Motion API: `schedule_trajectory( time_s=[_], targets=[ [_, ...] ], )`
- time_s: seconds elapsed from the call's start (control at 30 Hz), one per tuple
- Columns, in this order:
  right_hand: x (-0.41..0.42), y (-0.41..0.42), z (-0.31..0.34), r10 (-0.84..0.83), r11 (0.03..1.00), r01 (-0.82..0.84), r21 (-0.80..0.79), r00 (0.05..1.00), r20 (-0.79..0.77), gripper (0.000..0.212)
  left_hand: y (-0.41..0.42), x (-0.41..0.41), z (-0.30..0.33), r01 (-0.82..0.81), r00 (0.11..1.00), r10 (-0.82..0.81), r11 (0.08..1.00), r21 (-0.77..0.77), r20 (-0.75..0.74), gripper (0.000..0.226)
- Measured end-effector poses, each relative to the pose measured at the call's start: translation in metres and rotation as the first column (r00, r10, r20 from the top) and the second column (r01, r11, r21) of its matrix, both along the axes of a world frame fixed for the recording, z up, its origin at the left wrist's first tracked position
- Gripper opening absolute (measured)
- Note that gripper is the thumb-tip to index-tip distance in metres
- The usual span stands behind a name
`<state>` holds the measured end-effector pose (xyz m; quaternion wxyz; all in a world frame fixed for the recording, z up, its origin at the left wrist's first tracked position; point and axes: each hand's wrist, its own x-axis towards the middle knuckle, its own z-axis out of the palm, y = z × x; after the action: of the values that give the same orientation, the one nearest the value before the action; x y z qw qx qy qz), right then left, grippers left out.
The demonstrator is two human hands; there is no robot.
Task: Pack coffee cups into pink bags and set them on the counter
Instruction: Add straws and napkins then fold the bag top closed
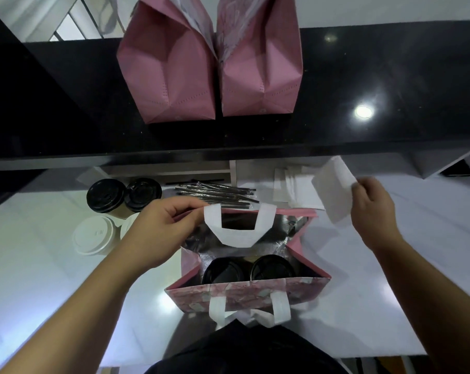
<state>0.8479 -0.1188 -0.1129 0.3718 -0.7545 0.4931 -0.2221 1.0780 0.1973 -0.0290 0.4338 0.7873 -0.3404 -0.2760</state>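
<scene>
Two packed bags [209, 63] stand on the counter [363, 76]. The left hand [158, 230] pinches the open bag [244, 292] rim over two cups [244, 269]; the right hand [371, 209] pinches a napkin [333, 190]. Four cups [115, 209] remain unpacked.

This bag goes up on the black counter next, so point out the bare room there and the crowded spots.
The black counter is bare right of the two pink bags, around the lamp glare, and left of them. Below, it is crowded: coffee cups at left, wrapped straws and napkins behind the open bag. Bare white worktop lies near-left.
</scene>
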Motion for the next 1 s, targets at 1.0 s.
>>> schedule_trajectory(
  time_s=[1.0],
  targets=[
    [0.089, 0.143, 0.131, 0.466, 0.571, -0.719, -0.396, 0.681, -0.565, 0.012, -0.019, 0.018, -0.008, -0.041, 0.999, 0.039, 0.995, -0.089, -0.015, 0.016]
  ],
)
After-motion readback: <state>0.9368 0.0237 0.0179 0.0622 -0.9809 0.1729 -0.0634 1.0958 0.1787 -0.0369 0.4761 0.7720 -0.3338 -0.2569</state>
